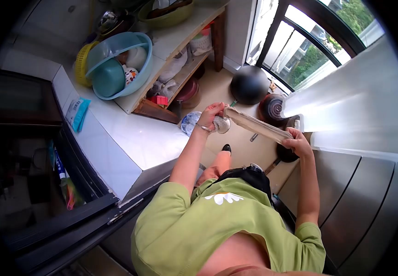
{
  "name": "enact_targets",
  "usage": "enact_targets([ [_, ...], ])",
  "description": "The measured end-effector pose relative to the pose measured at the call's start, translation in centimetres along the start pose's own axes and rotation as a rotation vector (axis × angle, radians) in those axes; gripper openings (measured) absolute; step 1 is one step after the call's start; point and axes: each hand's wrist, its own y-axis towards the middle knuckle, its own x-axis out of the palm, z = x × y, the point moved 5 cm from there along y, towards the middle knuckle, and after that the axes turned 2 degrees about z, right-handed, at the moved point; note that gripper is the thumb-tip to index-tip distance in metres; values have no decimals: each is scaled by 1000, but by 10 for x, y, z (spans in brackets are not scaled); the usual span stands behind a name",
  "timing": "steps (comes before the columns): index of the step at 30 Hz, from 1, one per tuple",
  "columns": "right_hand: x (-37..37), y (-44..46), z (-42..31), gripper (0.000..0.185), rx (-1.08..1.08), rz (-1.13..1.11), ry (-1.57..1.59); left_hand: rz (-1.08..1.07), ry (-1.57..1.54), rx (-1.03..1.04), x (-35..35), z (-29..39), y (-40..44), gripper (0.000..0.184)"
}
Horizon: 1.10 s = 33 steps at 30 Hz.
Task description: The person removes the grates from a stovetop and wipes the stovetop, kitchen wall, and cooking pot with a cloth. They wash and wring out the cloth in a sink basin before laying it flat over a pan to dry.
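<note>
A long, folded strip of beige cloth (256,125) is stretched between my hands at about waist height. My left hand (212,117) is closed on its left end, thumb and fingers pinched together. Gripping the other end is my right hand (299,143), also closed. Just below my left hand hangs a whitish, rounded, bunched piece (222,125); I cannot tell whether it is part of the cloth. The fabric runs slightly down to the right, and its exact kind is unclear.
Left stands a white counter (134,138) with a blue basin (146,46) of bowls and a teal packet (78,114). Beyond my hands, a dark round pan (248,85) and a brown jar (272,108) stand by the window. A steel-coloured cabinet (351,184) flanks my right.
</note>
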Motion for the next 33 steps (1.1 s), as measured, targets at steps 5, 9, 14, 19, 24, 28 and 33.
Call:
enact_targets([
  [5, -18, 36, -17, 19, -197, 273, 381, 19, -89, 17, -4, 12, 15, 13],
  [9, -24, 61, -30, 12, -384, 197, 662, 82, 498, 127, -20, 11, 26, 14],
  [14, 5, 72, -60, 19, -352, 235, 458, 400, 447, 338, -50, -2, 26, 15],
  [19, 8, 75, -80, 15, -197, -11, 251, 920, 186, 421, -126, -27, -4, 16],
  [24, 17, 90, -70, 12, -34, -122, 108, 847, 910, 353, -90, -26, -14, 61],
  [28, 30, 89, -51, 16, 56, -325, -209, 145, 701, 306, 95, -18, -16, 57],
  [33, -7, 94, -28, 25, -130, -316, -519, 33, 841, 163, 102, -60, 9, 27],
])
